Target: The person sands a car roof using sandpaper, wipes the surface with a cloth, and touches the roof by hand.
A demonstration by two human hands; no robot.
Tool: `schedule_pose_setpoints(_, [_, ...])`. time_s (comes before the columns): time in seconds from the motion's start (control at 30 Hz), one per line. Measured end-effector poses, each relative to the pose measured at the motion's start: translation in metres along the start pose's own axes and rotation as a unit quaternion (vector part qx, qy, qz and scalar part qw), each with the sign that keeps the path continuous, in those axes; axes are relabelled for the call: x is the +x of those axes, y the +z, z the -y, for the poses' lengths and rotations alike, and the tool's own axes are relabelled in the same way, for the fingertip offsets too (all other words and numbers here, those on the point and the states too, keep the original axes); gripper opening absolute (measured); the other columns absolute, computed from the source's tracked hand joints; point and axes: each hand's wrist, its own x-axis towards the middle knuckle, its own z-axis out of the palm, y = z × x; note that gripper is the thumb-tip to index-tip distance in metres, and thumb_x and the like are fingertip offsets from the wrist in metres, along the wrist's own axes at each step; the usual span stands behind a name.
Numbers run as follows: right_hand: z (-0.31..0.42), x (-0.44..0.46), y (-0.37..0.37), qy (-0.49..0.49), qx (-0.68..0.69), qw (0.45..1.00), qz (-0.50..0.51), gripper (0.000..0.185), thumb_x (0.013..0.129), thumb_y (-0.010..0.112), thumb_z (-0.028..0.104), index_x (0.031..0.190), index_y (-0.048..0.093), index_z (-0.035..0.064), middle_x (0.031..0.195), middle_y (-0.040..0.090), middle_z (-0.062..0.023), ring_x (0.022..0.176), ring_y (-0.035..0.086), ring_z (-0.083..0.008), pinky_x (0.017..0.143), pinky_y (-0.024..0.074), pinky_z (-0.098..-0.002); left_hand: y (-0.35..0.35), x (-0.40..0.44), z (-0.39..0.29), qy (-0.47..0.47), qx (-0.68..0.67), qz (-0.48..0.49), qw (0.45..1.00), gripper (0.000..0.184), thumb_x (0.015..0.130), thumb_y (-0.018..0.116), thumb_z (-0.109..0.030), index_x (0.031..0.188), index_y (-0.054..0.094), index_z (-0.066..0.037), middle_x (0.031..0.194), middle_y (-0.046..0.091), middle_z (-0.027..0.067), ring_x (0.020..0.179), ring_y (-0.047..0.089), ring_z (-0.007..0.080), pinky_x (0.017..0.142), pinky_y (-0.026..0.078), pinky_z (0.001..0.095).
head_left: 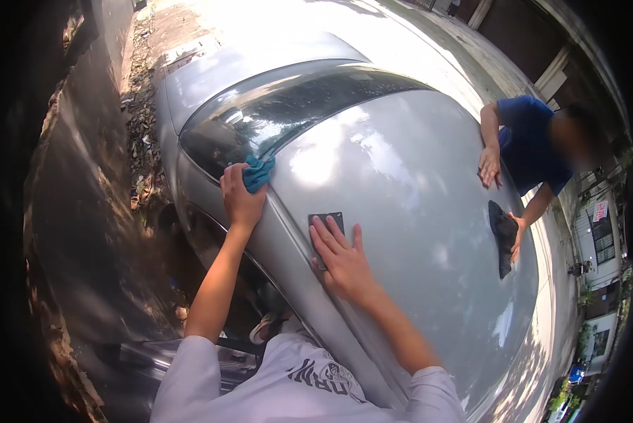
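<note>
A silver car roof [408,282] spreads out below me, with dark sloping glass [281,106] at its far end. My left hand [243,201] is closed around a crumpled teal cloth [259,173] at the corner where roof and glass meet. Nearer to me, my right hand [346,266] lies flat on the roof, fingers stretched over a thin dark square pad [337,221]. The fingers and palm cover much of the pad, and its exact kind is not clear.
Across the roof, a person in a dark blue shirt [531,141] rests one hand [490,168] on the car and the other [518,236] against a black cloth [502,243]. A wall [83,197] runs close along the left, with rubble [141,127] beside the car.
</note>
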Motion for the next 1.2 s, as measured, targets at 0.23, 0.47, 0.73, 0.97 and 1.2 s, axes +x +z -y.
schedule_pose_setpoints(0.23, [-0.192, 0.181, -0.014, 0.244, -0.074, 0.967, 0.010, 0.065, 0.103, 0.029, 0.046, 0.154, 0.023, 0.0063, 0.162, 0.021, -0.0067, 0.149, 0.020, -0.0263, 0.114, 0.0136, -0.0675, -0.007, -0.003, 0.003, -0.003, -0.044, -0.038, 0.998, 0.042, 0.070, 0.078, -0.007, 0.105, 0.055, -0.006, 0.108, 0.059, 0.0150, 0.107, 0.054, 0.0398, 0.092, 0.043, 0.0474])
schedule_pose_setpoints(0.47, [-0.105, 0.197, 0.019, -0.016, -0.032, 0.998, -0.049, 0.050, 0.100, 0.043, 0.036, 0.141, 0.048, 0.0082, 0.152, 0.042, -0.0048, 0.142, 0.036, -0.0231, 0.114, 0.0151, -0.0675, -0.007, 0.000, 0.004, -0.002, -0.026, -0.013, 1.000, 0.040, 0.071, 0.079, -0.006, 0.102, 0.055, -0.005, 0.107, 0.058, 0.0171, 0.108, 0.055, 0.0408, 0.093, 0.043, 0.0472])
schedule_pose_setpoints(0.73, [-0.101, 0.213, 0.044, 0.039, -0.057, 0.991, -0.118, 0.058, 0.099, 0.045, 0.042, 0.141, 0.047, 0.0017, 0.149, 0.045, -0.0104, 0.141, 0.036, -0.0260, 0.114, 0.0188, -0.0631, -0.003, 0.002, 0.002, -0.023, -0.028, -0.027, 0.999, 0.036, 0.073, 0.078, -0.006, 0.100, 0.054, -0.003, 0.103, 0.059, 0.0172, 0.105, 0.056, 0.0402, 0.092, 0.044, 0.0453])
schedule_pose_setpoints(0.97, [-0.178, 0.208, 0.007, 0.148, -0.045, 0.985, -0.071, 0.058, 0.102, 0.036, 0.041, 0.147, 0.039, 0.0048, 0.156, 0.036, -0.0099, 0.145, 0.030, -0.0266, 0.116, 0.0179, -0.0608, 0.000, 0.000, 0.004, -0.031, -0.017, -0.034, 0.999, 0.035, 0.075, 0.076, -0.003, 0.101, 0.053, -0.002, 0.104, 0.058, 0.0186, 0.104, 0.057, 0.0401, 0.092, 0.044, 0.0456])
schedule_pose_setpoints(1.2, [-0.018, 0.147, 0.049, -0.057, -0.004, 0.997, -0.057, 0.063, 0.094, 0.054, 0.041, 0.141, 0.047, 0.0014, 0.152, 0.040, -0.0110, 0.141, 0.034, -0.0329, 0.114, 0.0235, -0.0569, 0.003, -0.005, 0.008, -0.100, 0.003, -0.075, 0.992, 0.036, 0.077, 0.073, -0.004, 0.106, 0.053, -0.002, 0.106, 0.056, 0.0158, 0.105, 0.053, 0.0379, 0.091, 0.042, 0.0445])
